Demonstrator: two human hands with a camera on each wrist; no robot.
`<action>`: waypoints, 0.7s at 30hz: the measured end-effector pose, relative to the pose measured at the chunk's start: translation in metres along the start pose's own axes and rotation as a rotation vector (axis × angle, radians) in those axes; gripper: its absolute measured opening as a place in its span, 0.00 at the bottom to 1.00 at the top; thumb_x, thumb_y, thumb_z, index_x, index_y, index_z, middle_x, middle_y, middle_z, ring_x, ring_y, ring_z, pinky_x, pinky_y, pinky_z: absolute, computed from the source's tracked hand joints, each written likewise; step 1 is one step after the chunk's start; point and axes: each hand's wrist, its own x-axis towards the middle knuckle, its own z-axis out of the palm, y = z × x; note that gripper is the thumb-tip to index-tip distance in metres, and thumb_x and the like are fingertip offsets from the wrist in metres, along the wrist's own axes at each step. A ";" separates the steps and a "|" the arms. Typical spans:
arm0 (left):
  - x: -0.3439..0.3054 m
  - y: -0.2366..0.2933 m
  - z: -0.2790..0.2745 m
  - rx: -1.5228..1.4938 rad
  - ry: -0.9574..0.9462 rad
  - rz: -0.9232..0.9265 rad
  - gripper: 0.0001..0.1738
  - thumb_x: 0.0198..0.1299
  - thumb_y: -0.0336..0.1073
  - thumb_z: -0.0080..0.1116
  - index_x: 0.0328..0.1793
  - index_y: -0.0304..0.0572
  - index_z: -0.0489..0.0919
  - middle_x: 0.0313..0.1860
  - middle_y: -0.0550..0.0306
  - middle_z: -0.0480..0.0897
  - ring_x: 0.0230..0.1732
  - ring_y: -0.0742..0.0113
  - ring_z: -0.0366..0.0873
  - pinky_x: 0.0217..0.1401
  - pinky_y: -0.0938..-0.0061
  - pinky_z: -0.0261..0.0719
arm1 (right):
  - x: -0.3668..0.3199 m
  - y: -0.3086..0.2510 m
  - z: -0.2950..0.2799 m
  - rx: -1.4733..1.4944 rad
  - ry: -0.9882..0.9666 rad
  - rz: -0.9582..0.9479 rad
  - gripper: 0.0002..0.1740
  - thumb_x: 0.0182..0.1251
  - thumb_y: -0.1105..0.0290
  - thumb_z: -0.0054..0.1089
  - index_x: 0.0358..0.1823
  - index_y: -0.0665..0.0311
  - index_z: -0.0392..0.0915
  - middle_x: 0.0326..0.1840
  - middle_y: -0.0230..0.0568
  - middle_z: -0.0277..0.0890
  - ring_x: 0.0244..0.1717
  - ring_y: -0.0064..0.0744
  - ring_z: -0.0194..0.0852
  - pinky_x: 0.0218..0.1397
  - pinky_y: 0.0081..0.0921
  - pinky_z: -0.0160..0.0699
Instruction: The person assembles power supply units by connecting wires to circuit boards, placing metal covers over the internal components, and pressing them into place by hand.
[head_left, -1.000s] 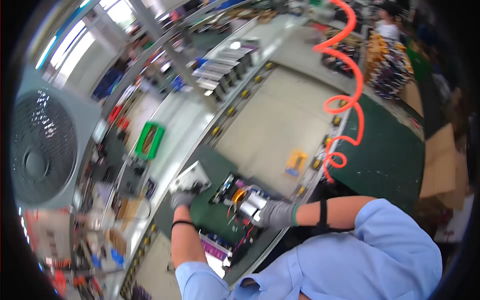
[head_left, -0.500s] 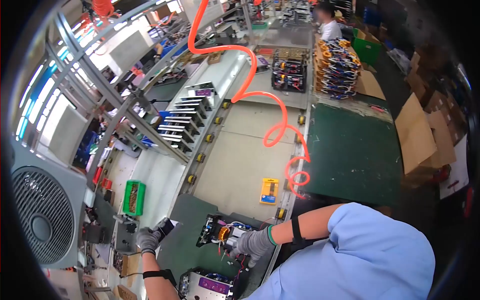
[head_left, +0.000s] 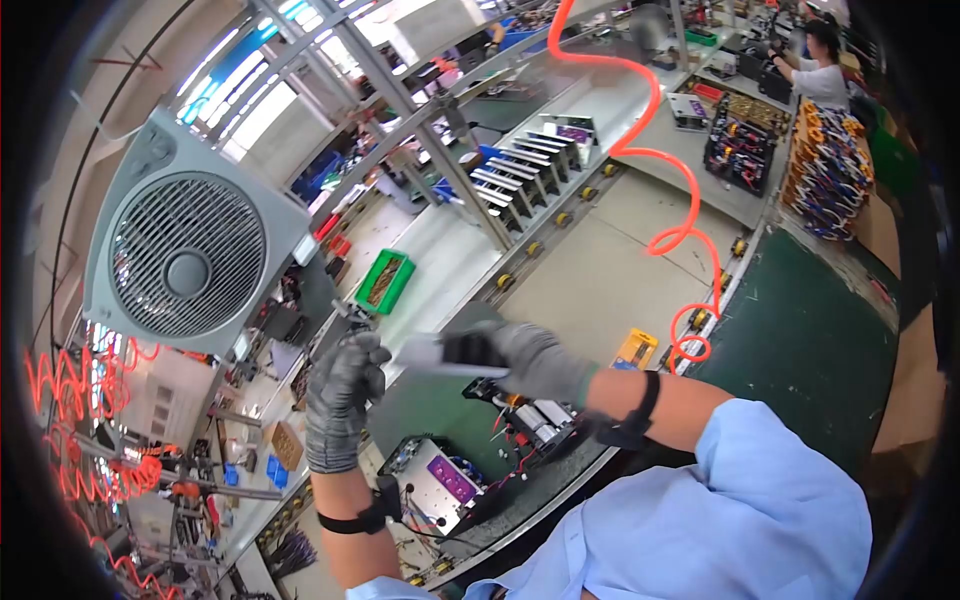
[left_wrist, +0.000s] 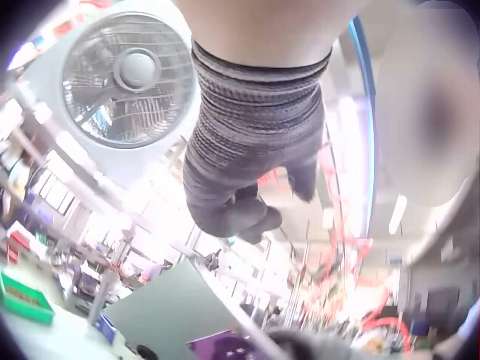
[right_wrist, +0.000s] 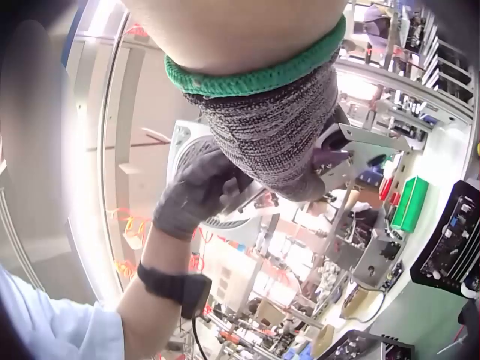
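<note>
The long surface (head_left: 800,340) runs away from the person, green matting on its near right part and a pale conveyor strip beside it. A grey box fan (head_left: 190,260) stands at the left, level with the raised arms. An orange coiled hose (head_left: 680,240) hangs over the conveyor. Lying on the surface below the arms are an open circuit assembly (head_left: 530,420) and, nearer the person, a second unit with a purple label (head_left: 440,480). A green bin (head_left: 385,282) sits further back on the left.

The metal plate (head_left: 430,357) is up in the air, well clear of the surface and between the two gloved hands. Its long axis lies roughly level and runs left to right across the person's front. The right hand (head_left: 530,360) has the plate's right end, with its fingers (head_left: 500,345) curled round the darker part there. From this grip the plate reaches out to the left. The left hand (head_left: 340,395) is at the opposite end, held upright with its fingers (head_left: 355,360) bent in. The right wrist view shows a grey strip of the plate (right_wrist: 360,154) passing from the right-hand grip into the curl of the left hand (right_wrist: 191,199), so both hands grip it, one at each end. The right hand covers more of the plate, while the left only meets its tip
</note>
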 end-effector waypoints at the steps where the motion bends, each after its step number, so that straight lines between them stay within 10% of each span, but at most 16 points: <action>1: -0.008 -0.019 -0.016 -0.223 -0.046 0.023 0.25 0.68 0.55 0.62 0.55 0.39 0.81 0.37 0.53 0.84 0.27 0.69 0.80 0.26 0.76 0.77 | -0.014 0.018 0.005 0.065 0.081 0.042 0.38 0.47 0.66 0.77 0.61 0.66 0.71 0.46 0.55 0.81 0.49 0.52 0.83 0.54 0.43 0.83; 5: -0.042 -0.074 -0.023 -0.691 -0.114 -0.119 0.19 0.72 0.53 0.56 0.48 0.44 0.81 0.35 0.54 0.83 0.25 0.63 0.78 0.26 0.71 0.75 | -0.066 0.063 -0.018 0.614 0.097 0.303 0.43 0.47 0.64 0.79 0.66 0.70 0.69 0.48 0.44 0.80 0.47 0.32 0.81 0.55 0.29 0.82; 11: -0.051 -0.143 0.007 -0.863 -0.140 -0.131 0.17 0.76 0.48 0.51 0.47 0.43 0.79 0.30 0.59 0.79 0.23 0.67 0.74 0.24 0.72 0.69 | -0.114 0.037 -0.061 1.115 -0.046 0.524 0.54 0.47 0.55 0.83 0.72 0.73 0.63 0.61 0.44 0.75 0.61 0.34 0.75 0.66 0.31 0.76; 15: -0.058 -0.190 0.035 -0.819 -0.128 -0.226 0.22 0.70 0.56 0.59 0.53 0.46 0.81 0.37 0.59 0.81 0.33 0.63 0.79 0.34 0.69 0.77 | -0.115 0.002 -0.069 1.179 -0.156 0.556 0.56 0.47 0.49 0.78 0.73 0.71 0.63 0.63 0.45 0.74 0.64 0.34 0.73 0.70 0.32 0.71; 17: -0.064 -0.198 0.076 -0.759 0.168 -0.170 0.26 0.64 0.59 0.66 0.56 0.49 0.81 0.43 0.60 0.82 0.43 0.62 0.82 0.44 0.67 0.83 | -0.114 0.002 -0.048 1.300 -0.158 0.480 0.55 0.48 0.49 0.77 0.74 0.70 0.63 0.63 0.44 0.74 0.64 0.34 0.73 0.70 0.31 0.71; 21: -0.067 -0.199 0.077 -0.324 0.219 -0.089 0.26 0.59 0.47 0.74 0.60 0.46 0.79 0.53 0.58 0.83 0.52 0.63 0.83 0.55 0.65 0.84 | -0.103 -0.010 -0.031 1.363 -0.312 0.548 0.52 0.53 0.54 0.79 0.75 0.70 0.61 0.65 0.44 0.73 0.67 0.35 0.71 0.69 0.32 0.72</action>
